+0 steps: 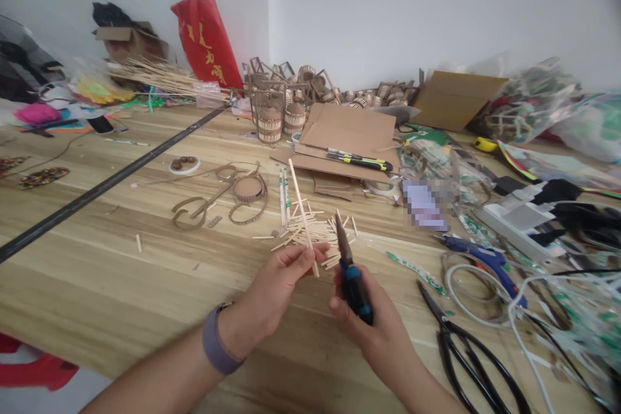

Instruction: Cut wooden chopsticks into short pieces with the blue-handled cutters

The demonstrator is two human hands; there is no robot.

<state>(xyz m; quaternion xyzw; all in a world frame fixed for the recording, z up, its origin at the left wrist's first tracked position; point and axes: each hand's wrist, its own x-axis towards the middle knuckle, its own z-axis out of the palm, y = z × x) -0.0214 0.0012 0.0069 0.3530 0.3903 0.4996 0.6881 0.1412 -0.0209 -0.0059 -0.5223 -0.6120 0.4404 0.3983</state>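
Observation:
Pinched between thumb and fingers, a thin pale wooden stick point(301, 210) leans upward from my left hand point(286, 268). Around the black-and-blue handles of a pair of snips point(353, 278) my right hand point(371, 317) is closed, with the narrow pointed blades upward. The blades are just right of the stick and do not touch it. Behind both hands, a loose pile of short cut sticks point(310, 229) lies on the wooden table point(160, 297). Two wrapped chopstick packets point(284, 197) lie at the pile's back edge.
Black scissors point(466, 343), a blue glue gun point(485, 262) and a white power strip point(521, 229) with cables are at right. Utility knives point(361, 160) rest on cardboard point(349, 126). Small slatted lanterns point(269, 121) stand behind. Bent brown strips point(247, 191) lie left of the pile.

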